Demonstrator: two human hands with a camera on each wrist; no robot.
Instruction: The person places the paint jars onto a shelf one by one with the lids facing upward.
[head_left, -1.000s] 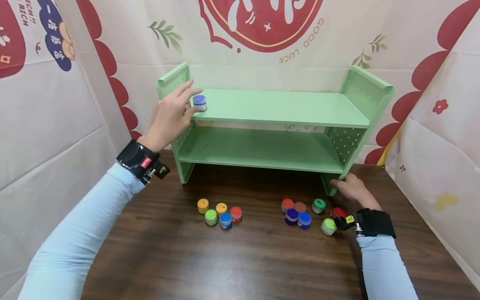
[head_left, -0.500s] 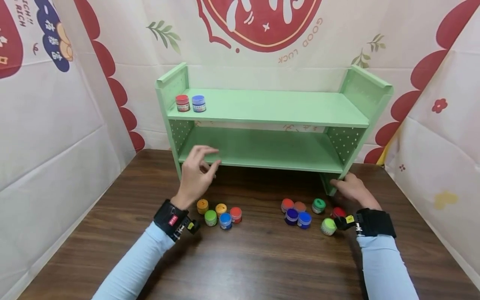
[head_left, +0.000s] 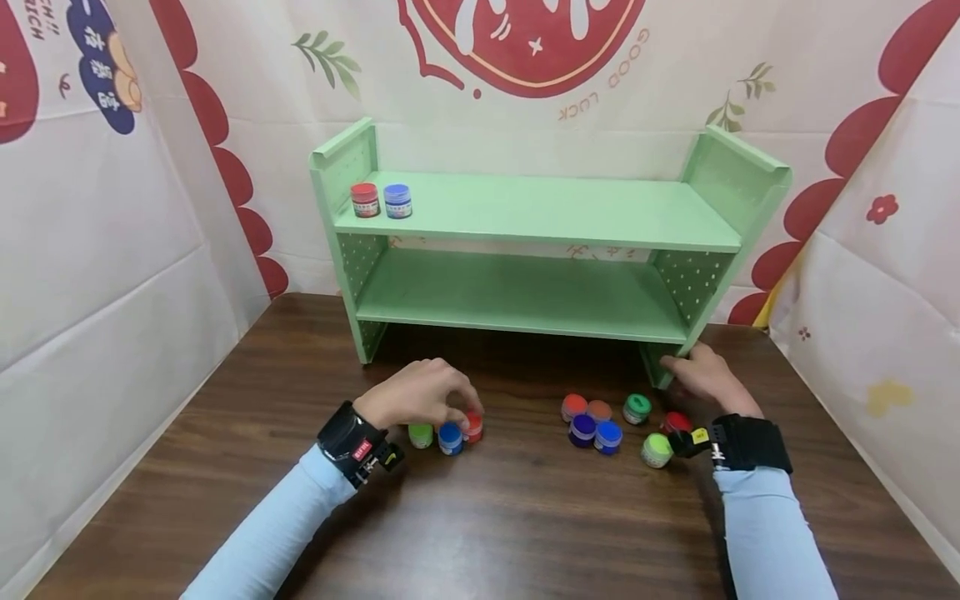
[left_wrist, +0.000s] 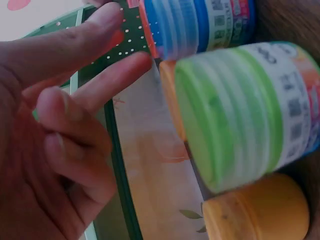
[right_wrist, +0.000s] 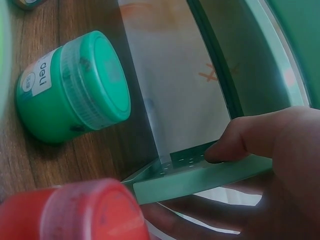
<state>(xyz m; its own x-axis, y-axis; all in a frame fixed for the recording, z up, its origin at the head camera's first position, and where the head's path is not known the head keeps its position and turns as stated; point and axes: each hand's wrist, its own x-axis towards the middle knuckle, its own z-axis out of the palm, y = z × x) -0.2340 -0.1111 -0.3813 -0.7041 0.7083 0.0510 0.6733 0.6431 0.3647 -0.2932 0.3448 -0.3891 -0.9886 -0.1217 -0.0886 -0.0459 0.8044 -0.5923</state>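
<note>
My left hand [head_left: 423,396] is at the left cluster of paint jars, thumb and forefinger spread at the red paint jar [head_left: 473,427]. The left wrist view shows a gap between those fingertips, the other fingers curled. Below the hand stand a blue paint jar [head_left: 450,439] and a light green paint jar [left_wrist: 225,115]; an orange jar [left_wrist: 260,210] is close by. My right hand [head_left: 708,379] grips the lower right side panel of the green shelf [right_wrist: 200,182], thumb on one face, fingers on the other. A red jar [head_left: 365,200] and a periwinkle jar [head_left: 397,201] stand on the top board.
Right of centre on the brown table [head_left: 510,525] stands another jar cluster, including a dark blue jar [head_left: 582,431]. A dark green jar [right_wrist: 75,87], a light green jar [head_left: 657,451] and a red jar [right_wrist: 75,212] stand near my right hand. Printed cloth [head_left: 525,150] hangs behind.
My left hand has let go of the periwinkle jar on the top board, come down and moved right to the red jar on the table. My right hand keeps its place.
</note>
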